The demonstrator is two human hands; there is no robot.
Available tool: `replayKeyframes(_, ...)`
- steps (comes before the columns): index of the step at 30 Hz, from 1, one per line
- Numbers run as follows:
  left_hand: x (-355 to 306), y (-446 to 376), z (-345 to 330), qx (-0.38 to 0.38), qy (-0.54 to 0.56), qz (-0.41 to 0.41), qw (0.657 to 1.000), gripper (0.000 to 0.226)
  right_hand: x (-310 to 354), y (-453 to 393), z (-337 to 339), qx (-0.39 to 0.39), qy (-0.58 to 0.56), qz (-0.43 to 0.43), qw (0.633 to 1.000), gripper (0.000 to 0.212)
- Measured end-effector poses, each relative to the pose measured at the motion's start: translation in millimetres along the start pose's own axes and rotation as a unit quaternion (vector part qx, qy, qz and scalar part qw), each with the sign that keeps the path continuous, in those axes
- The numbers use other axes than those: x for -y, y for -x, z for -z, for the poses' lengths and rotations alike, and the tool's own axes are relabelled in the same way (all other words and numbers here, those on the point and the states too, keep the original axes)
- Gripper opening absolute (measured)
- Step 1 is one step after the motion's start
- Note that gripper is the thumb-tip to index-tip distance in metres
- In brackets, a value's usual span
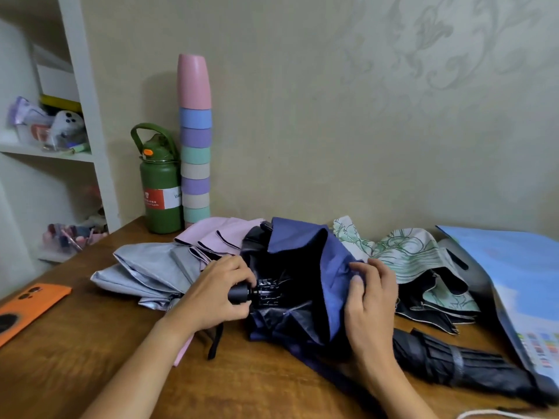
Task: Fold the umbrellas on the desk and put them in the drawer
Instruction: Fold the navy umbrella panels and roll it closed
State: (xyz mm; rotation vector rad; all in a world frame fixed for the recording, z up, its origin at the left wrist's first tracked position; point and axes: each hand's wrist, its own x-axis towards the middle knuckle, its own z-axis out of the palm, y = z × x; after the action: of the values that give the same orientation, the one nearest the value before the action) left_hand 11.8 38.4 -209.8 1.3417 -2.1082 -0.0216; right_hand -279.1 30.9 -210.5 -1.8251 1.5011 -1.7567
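The desk (90,343) is grained brown wood; the blue umbrella (305,252) is matt cloth with a glossy black lining.

**Quick headcount of the stuff here**

Six umbrellas on the counter (90,343): grey (145,267), pink (217,237), navy (305,267), green-patterned white (408,255), sky-blue print (514,282), black rolled-up one (453,361). One green bottle (160,195), one orange phone (27,306), and a cup stack (195,140), around nine.

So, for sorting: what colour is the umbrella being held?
Navy blue umbrella, black lining; head view.
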Motion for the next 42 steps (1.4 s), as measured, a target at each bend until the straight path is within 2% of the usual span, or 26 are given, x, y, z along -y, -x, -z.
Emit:
replayKeyframes(2,4,0,0,0.031,-0.004,0.008,0.999,0.027,0,-9,7,-0.044,-0.002,0.007,0.999,0.044)
replayKeyframes(4,6,1,0,0.068,-0.014,0.027,0.997,0.031,1,-19,16,-0.040,-0.019,0.011,0.999,0.048)
replayKeyframes(6,3,1,-1,0.082,-0.025,0.043,0.995,0.035,5,-23,23,0.057,-0.073,0.003,0.996,0.051)
replayKeyframes(8,1,0,-1,0.065,-0.037,0.056,0.996,0.041,8,-18,21,0.200,-0.083,-0.027,0.976,0.057)
replayKeyframes(10,-2,2,-2,0.041,-0.044,0.068,0.996,0.058,7,-10,12,0.316,0.015,-0.034,0.948,0.068)
replayKeyframes(11,-2,2,-2,0.039,-0.042,0.067,0.996,0.071,5,-7,7,0.342,0.064,-0.025,0.937,0.067)
replayKeyframes(13,-4,3,-3,0.061,-0.040,0.058,0.996,0.097,0,-3,-2,0.345,0.115,0.009,0.932,0.052)
replayKeyframes(14,-7,2,-3,0.082,-0.048,0.049,0.994,0.103,-3,-1,-5,0.339,0.130,0.023,0.931,0.044)
replayKeyframes(16,-12,2,-4,0.113,-0.079,0.027,0.990,0.094,-4,1,-9,0.336,0.132,0.022,0.932,0.032)
replayKeyframes(18,-11,1,-6,0.095,-0.083,0.018,0.992,0.076,-2,3,-11,0.340,0.109,-0.020,0.934,0.028)
replayKeyframes(20,-11,2,-7,0.062,-0.058,0.017,0.996,0.066,4,5,-11,0.340,0.049,-0.092,0.935,0.030)
replayKeyframes(22,-13,2,-5,0.032,-0.044,0.005,0.999,0.064,15,4,-9,0.309,-0.061,-0.205,0.927,0.038)
replayKeyframes(24,-16,2,1,-0.007,-0.039,-0.014,0.999,0.067,27,1,-3,0.259,-0.173,-0.330,0.891,0.043)
replayKeyframes(26,-14,2,5,-0.058,-0.047,-0.044,0.996,0.072,36,-5,4,0.209,-0.301,-0.425,0.828,0.045)
replayKeyframes(27,-13,2,7,-0.082,-0.046,-0.059,0.994,0.073,39,-8,7,0.184,-0.371,-0.464,0.783,0.049)
replayKeyframes(29,-14,0,9,-0.122,-0.032,-0.077,0.989,0.070,37,-13,12,0.161,-0.467,-0.516,0.699,0.063)
replayKeyframes(31,-17,0,10,-0.158,-0.009,-0.081,0.984,0.067,33,-14,19,0.163,-0.517,-0.548,0.637,0.076)
replayKeyframes(32,-19,0,10,-0.175,0.004,-0.085,0.981,0.066,29,-14,22,0.176,-0.525,-0.556,0.620,0.081)
replayKeyframes(33,-21,1,11,-0.191,0.019,-0.091,0.977,0.065,30,-14,22,0.181,-0.529,-0.556,0.615,0.081)
replayKeyframes(35,-24,2,15,-0.201,0.035,-0.108,0.973,0.064,36,-17,20,0.179,-0.476,-0.534,0.675,0.065)
replayKeyframes(37,-23,2,20,-0.191,0.018,-0.141,0.971,0.065,37,-22,33,0.205,-0.428,-0.522,0.709,0.046)
replayKeyframes(38,-23,1,22,-0.191,0.005,-0.161,0.968,0.060,36,-29,34,0.197,-0.398,-0.514,0.734,0.052)
replayKeyframes(39,-24,-1,25,-0.195,0.002,-0.184,0.963,0.046,40,-32,35,0.209,-0.414,-0.478,0.746,0.065)
replayKeyframes(41,-21,-3,28,-0.210,0.014,-0.231,0.950,0.009,45,-33,46,0.237,-0.463,-0.459,0.720,0.060)
replayKeyframes(42,-20,-5,28,-0.217,0.018,-0.242,0.945,0.011,42,-31,54,0.263,-0.494,-0.458,0.691,0.062)
